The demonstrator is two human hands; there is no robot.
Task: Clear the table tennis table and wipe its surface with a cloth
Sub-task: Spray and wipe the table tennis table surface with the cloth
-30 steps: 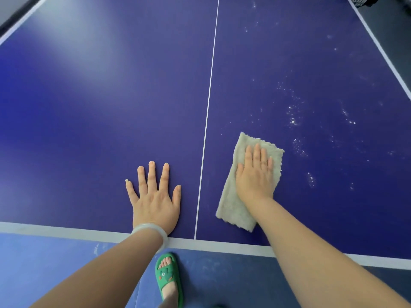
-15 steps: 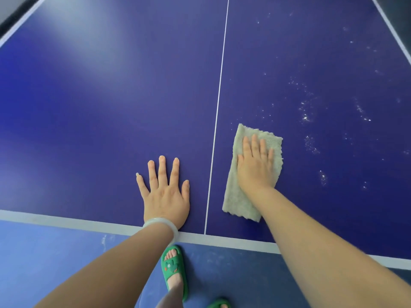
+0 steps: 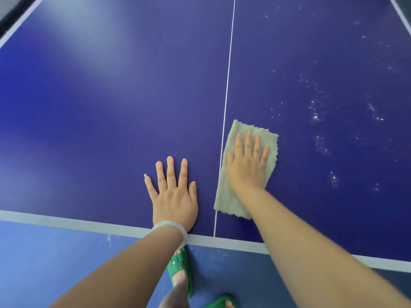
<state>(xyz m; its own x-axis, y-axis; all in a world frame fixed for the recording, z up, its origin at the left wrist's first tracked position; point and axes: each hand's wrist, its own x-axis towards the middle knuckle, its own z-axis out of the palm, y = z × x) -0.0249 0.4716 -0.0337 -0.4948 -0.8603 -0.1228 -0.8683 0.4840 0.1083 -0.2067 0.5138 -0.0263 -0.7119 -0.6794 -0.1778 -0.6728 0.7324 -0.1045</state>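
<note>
Cloth [image 3: 225, 196] | right hand [image 3: 246, 167] flat on it, fingers straight | left hand [image 3: 173, 196] splayed on table [image 3: 111, 107]

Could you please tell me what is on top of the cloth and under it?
The right hand presses flat on the cloth, fingers straight. The cloth lies on the table; the patch beneath it is covered and cannot be seen.
</note>
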